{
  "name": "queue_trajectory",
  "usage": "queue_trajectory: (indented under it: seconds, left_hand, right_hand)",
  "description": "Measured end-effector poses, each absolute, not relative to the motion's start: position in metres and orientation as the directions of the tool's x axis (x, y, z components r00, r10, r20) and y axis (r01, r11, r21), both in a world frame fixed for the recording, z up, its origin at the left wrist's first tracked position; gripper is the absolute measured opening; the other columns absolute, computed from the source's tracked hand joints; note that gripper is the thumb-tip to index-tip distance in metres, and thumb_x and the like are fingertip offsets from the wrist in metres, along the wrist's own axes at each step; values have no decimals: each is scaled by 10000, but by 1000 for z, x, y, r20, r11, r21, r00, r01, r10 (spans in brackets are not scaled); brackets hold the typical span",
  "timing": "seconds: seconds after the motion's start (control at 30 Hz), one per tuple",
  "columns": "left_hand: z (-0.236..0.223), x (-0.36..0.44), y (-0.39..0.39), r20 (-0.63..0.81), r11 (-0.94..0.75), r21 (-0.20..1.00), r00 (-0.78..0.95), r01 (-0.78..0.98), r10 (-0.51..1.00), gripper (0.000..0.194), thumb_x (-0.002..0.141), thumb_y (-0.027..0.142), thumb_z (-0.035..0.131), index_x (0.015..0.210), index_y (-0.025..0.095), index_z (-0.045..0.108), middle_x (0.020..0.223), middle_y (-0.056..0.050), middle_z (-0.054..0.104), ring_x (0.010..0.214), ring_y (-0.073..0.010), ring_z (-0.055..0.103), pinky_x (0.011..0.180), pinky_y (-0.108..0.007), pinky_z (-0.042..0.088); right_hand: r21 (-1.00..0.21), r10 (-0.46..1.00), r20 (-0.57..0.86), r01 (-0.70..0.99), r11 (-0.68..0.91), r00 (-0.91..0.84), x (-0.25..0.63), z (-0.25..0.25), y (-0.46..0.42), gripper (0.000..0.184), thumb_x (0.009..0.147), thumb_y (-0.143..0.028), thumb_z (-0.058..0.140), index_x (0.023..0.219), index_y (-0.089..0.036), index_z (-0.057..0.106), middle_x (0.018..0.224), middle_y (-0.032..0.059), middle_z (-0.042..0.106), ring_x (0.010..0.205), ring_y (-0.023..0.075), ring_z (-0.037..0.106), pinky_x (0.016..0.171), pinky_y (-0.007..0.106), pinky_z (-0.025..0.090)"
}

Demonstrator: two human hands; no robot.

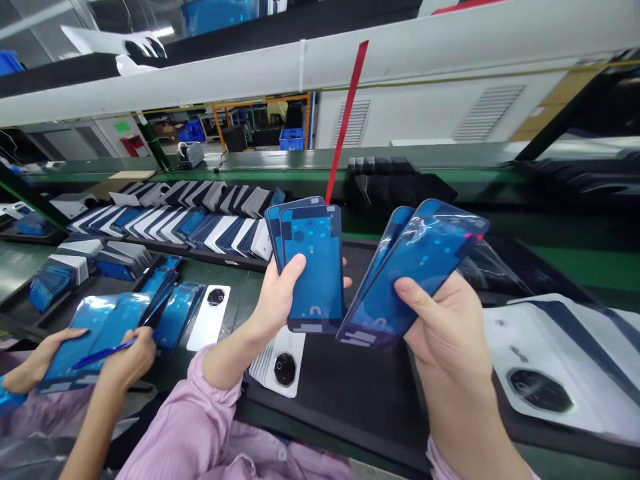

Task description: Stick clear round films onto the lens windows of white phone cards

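Right now, the left hand (277, 293) is closed around a blue-faced stack (316, 280), thumb across its front; the right hand (447, 323) grips a second blue stack (400, 267) just beside it, both raised above the black tray (360, 380).

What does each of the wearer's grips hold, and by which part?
Left grip: blue panels, by their left edge, left thumb in front. Right grip: other blue panels, by their lower right edge, right thumb in front.

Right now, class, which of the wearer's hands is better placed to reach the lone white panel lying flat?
Probably the left hand: it is nearer the white panel than the right hand, though both hold blue panels.
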State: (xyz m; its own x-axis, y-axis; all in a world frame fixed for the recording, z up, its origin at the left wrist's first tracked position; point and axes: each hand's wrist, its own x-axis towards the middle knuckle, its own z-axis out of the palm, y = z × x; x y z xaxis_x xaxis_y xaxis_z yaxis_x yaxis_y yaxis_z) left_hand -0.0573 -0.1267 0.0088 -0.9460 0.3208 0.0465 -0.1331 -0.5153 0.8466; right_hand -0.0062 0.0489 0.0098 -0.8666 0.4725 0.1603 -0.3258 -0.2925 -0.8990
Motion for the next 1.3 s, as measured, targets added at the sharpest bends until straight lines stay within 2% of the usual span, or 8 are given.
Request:
queue_trajectory:
  seconds: [0.27,0.37,0.47,0.53,0.7,0.83,1.17,1.3]
  left_hand:
    - [-9,-62,-122,199,-414,905,-958,99,207,549,752,527,851,1166,209,681,1194,-96,749,1168,-307,695,1048,-455,548]
    - [-3,-61,-122,123,-451,892,-978,35,168,615,736,656,804,1136,203,694,1183,-105,751,1173,-335,690,1028,-477,561]
    - [7,-59,-125,30,-491,859,-944,-144,329,662,774,745,691,1132,189,717,1112,-132,767,1175,-390,683,975,-528,583]
    - [9,-59,-128,8,-494,840,-905,-225,425,644,801,731,643,1127,182,731,1072,-139,773,1164,-409,685,955,-546,588]
    - [3,-59,-129,39,-388,921,-980,-41,195,496,788,588,763,1074,183,751,1098,-96,775,1105,-343,710,957,-455,593]
    - [3,-56,-129,135,-366,930,-961,40,240,501,824,573,756,1161,203,731,1169,-80,760,1134,-293,700,998,-405,573]
    - [2,-59,-126,212,-336,932,-955,133,209,493,765,525,837,1119,198,737,1134,-102,771,1085,-302,726,993,-435,577]
    - [1,-60,-126,209,-363,926,-942,105,261,606,660,555,900,1102,179,724,1179,-131,758,1122,-330,714,1012,-457,565]
  right_hand:
    - [-928,342,76,-192,-319,-937,-11,0,36,436,617,-448,951,935,-231,747,952,86,799,837,331,777,759,489,678]
    - [-901,415,84,-247,-357,-906,-12,5,44,437,629,-442,942,970,-255,743,1004,76,794,940,342,768,843,523,659]
    - [-892,371,34,-195,-408,-928,-11,10,54,538,616,-480,937,1063,-267,728,1089,93,779,1009,375,750,848,581,643]
    - [-895,326,1,-146,-422,-945,-10,12,57,592,600,-494,941,1099,-263,722,1120,112,771,1001,393,749,817,599,644]
    - [-907,377,18,-174,-384,-926,-6,6,49,497,609,-459,944,1018,-259,743,1063,84,786,1008,364,752,885,548,643]
    - [-914,338,15,-150,-377,-941,-9,2,45,455,639,-475,930,993,-261,742,996,79,792,1054,366,741,950,545,621]
    - [-904,196,-27,-60,-424,-980,-16,5,53,449,672,-541,884,980,-254,727,1038,86,790,988,366,756,913,560,628]
    - [-914,275,15,-125,-386,-961,-17,1,49,446,679,-480,900,1015,-267,699,1073,78,783,1075,368,732,967,569,601]
